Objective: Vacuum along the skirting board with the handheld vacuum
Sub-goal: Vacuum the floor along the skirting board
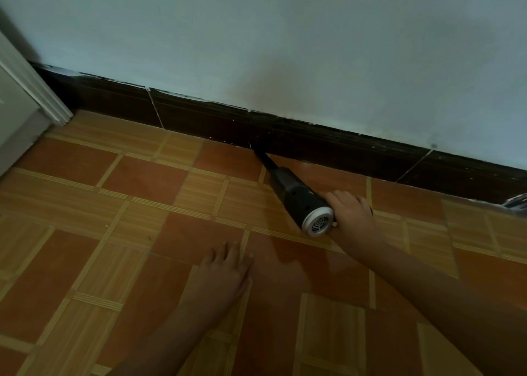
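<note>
Down at floor level, the right hand (352, 214), right of centre in the frame, has its fingers curled around the rear of the handheld vacuum (295, 194) in a firm grip. The vacuum is a black barrel angled up and to the left from the hand. Its pale vented end cap (318, 222) faces the camera. The slim black nozzle (263, 159) reaches out ahead, and its tip sits right at the foot of the skirting board (199, 119), where board meets floor, just about mid-frame.

The left hand (225, 273) is at lower centre, palm down on the tiled floor (85, 233). Its fingers are straight and spread and hold nothing. It lies well apart from the vacuum, with the forearm running off toward the bottom edge.

The skirting board is dark brown and scuffed with pale flecks. It runs diagonally from upper left to the right edge, beneath a pale blue-grey wall (285, 33). The floor is orange-brown tile with lighter striped bands. A white door frame (37, 90) stands at the far left. There is a grey smudge at the right edge by the board, too blurred to identify.
</note>
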The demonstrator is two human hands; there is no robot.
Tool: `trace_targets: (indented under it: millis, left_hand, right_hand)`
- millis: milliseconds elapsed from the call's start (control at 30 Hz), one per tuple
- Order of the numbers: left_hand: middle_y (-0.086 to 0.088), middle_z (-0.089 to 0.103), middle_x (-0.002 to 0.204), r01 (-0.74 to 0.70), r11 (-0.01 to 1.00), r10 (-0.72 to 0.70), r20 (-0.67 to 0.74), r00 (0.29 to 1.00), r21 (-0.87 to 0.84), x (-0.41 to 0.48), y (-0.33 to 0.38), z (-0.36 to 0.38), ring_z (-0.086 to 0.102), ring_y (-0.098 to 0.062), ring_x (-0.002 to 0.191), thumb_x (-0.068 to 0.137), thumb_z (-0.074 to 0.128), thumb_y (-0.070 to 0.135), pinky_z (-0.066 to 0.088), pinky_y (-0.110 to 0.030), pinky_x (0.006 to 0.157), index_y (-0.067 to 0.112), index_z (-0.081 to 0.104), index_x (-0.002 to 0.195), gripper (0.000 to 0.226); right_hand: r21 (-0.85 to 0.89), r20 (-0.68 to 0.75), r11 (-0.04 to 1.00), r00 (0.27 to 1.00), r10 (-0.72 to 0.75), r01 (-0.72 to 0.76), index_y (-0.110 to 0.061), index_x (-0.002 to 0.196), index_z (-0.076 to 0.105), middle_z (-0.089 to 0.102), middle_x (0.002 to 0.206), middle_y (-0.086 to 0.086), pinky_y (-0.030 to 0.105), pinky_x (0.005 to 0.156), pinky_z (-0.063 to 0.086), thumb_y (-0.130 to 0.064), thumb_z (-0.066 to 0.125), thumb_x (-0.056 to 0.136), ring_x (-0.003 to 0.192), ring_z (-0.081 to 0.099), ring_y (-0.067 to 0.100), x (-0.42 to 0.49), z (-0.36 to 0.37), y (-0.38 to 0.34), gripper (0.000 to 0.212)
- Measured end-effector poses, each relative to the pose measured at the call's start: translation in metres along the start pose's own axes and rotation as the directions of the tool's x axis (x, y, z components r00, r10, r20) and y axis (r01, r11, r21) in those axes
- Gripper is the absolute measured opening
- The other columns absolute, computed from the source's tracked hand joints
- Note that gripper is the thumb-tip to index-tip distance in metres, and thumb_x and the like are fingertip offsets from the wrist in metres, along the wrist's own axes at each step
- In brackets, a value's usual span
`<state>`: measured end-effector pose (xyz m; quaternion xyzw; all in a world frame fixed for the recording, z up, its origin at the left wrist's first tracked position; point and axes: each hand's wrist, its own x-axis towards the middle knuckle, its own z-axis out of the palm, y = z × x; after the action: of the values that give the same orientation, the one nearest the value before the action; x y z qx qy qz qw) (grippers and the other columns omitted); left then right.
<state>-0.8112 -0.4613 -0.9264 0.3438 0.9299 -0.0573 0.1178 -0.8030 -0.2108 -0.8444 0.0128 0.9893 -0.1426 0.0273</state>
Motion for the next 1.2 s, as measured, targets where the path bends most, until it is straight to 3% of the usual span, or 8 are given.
trace_targets:
  millis: [233, 567, 667, 733, 833, 967, 1100, 1200]
  left_hand:
    - [-0.014, 0.071, 0.095, 0.0, 1.0, 0.0, 0.028, 1.0, 0.004, -0.001, -0.004, 0.001, 0.07, -0.031, 0.084, 0.078, 0.034, 0.041, 0.056, -0.044, 0.064, 0.022, 0.074, 0.097, 0.048]
    - [-0.007, 0.071, 0.085, -0.037, 0.999, 0.039, -0.083, 0.996, 0.026, 0.01, 0.001, -0.022, 0.068, -0.026, 0.071, 0.077, 0.035, 0.04, 0.056, -0.037, 0.061, 0.017, 0.073, 0.094, 0.047]
    - [-0.007, 0.072, 0.086, -0.079, 0.996, 0.083, -0.149, 0.985, 0.035, 0.021, 0.011, -0.035, 0.07, -0.023, 0.072, 0.079, 0.056, 0.034, 0.057, -0.036, 0.062, 0.015, 0.072, 0.087, 0.025]
    - [-0.006, 0.073, 0.088, -0.095, 0.995, 0.096, -0.193, 0.976, 0.013, 0.029, 0.02, -0.045, 0.071, -0.022, 0.075, 0.078, 0.066, 0.032, 0.058, -0.035, 0.063, 0.015, 0.073, 0.089, 0.021]
    - [-0.004, 0.073, 0.089, -0.094, 0.996, 0.093, -0.209, 0.974, 0.005, 0.043, 0.033, -0.059, 0.071, -0.021, 0.076, 0.084, 0.046, 0.036, 0.058, -0.035, 0.066, 0.015, 0.073, 0.096, 0.036]
    - [-0.006, 0.073, 0.091, -0.164, 0.986, 0.161, -0.198, 0.967, 0.002, 0.061, 0.05, -0.071, 0.071, -0.023, 0.078, 0.066, 0.082, 0.024, 0.057, -0.038, 0.068, 0.014, 0.072, 0.098, 0.035]
    - [-0.009, 0.071, 0.099, -0.205, 0.973, 0.194, -0.108, 0.975, -0.105, 0.076, 0.059, -0.078, 0.07, -0.028, 0.081, 0.073, 0.078, 0.015, 0.058, -0.04, 0.069, 0.011, 0.07, 0.106, 0.034]
    - [-0.013, 0.068, 0.109, -0.222, 0.951, 0.211, -0.076, 0.975, -0.214, 0.086, 0.076, -0.089, 0.067, -0.033, 0.089, 0.086, 0.065, 0.014, 0.055, -0.039, 0.075, 0.009, 0.067, 0.112, 0.027]
  right_hand:
    - [-0.009, 0.014, 0.998, 0.998, 0.06, -0.06, -0.017, 0.127, 0.047, 0.053, 0.122, 0.001, 0.035, 0.107, 0.019, -0.023, 0.064, 0.083, 0.119, 0.044, 0.019, -0.024, -0.009, 0.018, 0.047]
    - [0.05, 0.003, 0.991, 0.993, 0.121, -0.121, -0.016, 0.124, 0.049, 0.054, 0.121, 0.0, 0.037, 0.108, 0.021, -0.022, 0.065, 0.082, 0.119, 0.044, 0.018, -0.046, -0.027, 0.048, 0.045]
    - [0.16, 0.029, 0.972, 0.985, 0.169, -0.171, -0.021, 0.117, 0.049, 0.054, 0.112, -0.005, 0.036, 0.105, 0.029, -0.024, 0.067, 0.081, 0.107, 0.046, 0.011, -0.052, -0.034, 0.056, 0.04]
    - [0.274, 0.025, 0.938, 0.976, 0.216, -0.214, -0.027, 0.104, 0.046, 0.052, 0.099, -0.009, 0.04, 0.096, 0.041, -0.024, 0.071, 0.078, 0.096, 0.048, 0.008, -0.056, -0.038, 0.062, 0.036]
    - [0.387, 0.025, 0.879, 0.957, 0.29, -0.277, -0.028, 0.1, 0.041, 0.051, 0.095, -0.009, 0.038, 0.083, 0.051, -0.024, 0.073, 0.075, 0.096, 0.056, 0.016, -0.065, -0.044, 0.068, 0.04]
    - [0.547, 0.019, 0.765, 0.919, 0.394, -0.34, -0.027, 0.111, 0.041, 0.05, 0.091, -0.016, 0.009, 0.066, 0.045, -0.018, 0.07, 0.079, 0.089, 0.054, 0.004, -0.083, -0.06, 0.073, 0.044]
    - [0.67, 0.05, 0.619, 0.857, 0.514, -0.41, -0.022, 0.125, 0.045, 0.058, 0.099, -0.011, 0.016, 0.072, 0.049, -0.014, 0.07, 0.079, 0.09, 0.058, 0.004, -0.109, -0.076, 0.087, 0.053]
    - [0.77, 0.079, 0.48, 0.81, 0.581, -0.42, -0.028, 0.105, 0.051, 0.059, 0.089, -0.011, 0.008, 0.059, 0.045, -0.009, 0.067, 0.081, 0.079, 0.058, 0.003, -0.137, -0.099, 0.097, 0.034]
